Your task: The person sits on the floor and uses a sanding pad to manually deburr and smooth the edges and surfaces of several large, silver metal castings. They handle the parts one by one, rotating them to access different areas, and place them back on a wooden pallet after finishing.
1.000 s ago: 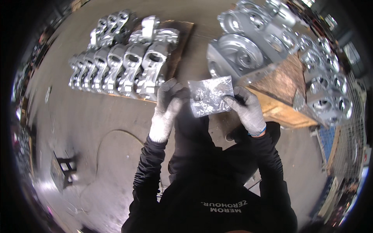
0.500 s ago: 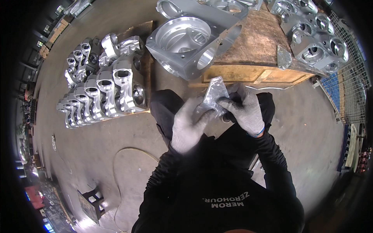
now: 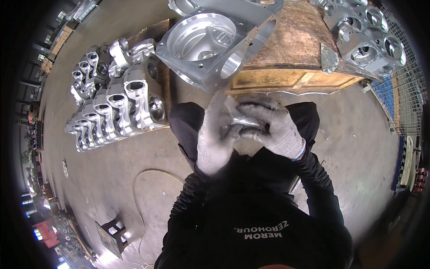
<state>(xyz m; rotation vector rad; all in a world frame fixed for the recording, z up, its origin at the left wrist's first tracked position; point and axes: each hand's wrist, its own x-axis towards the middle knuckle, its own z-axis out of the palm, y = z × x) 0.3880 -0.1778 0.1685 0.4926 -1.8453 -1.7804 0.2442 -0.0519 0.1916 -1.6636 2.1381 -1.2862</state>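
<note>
My left hand (image 3: 213, 141), in a whitish knit glove, curls around one side of a thin, shiny silvery sheet-like piece (image 3: 245, 121). The gloved right hand (image 3: 278, 127) pinches the other side between thumb and fingers, its fingertips dark with dirt. The piece is largely covered by the gloves, and I cannot tell its material. Just beyond the hands, a large machined metal housing (image 3: 207, 76) with a wide round bore sits at the edge of a wooden crate (image 3: 295, 40). Both hands are apart from it, above my knees.
Several metal housings (image 3: 130, 107) stand in rows on a wooden board at left. More castings (image 3: 365, 54) sit on the crate's right end, near a flat grey scrap (image 3: 329, 59). A wire mesh cage (image 3: 394, 98) borders the right. A hose (image 3: 136, 188) and small stool (image 3: 112, 235) are on the floor.
The silvery piece has tipped from raised and broadly visible to lower and mostly covered. My right hand has closed further over it. The view has shifted slightly.
</note>
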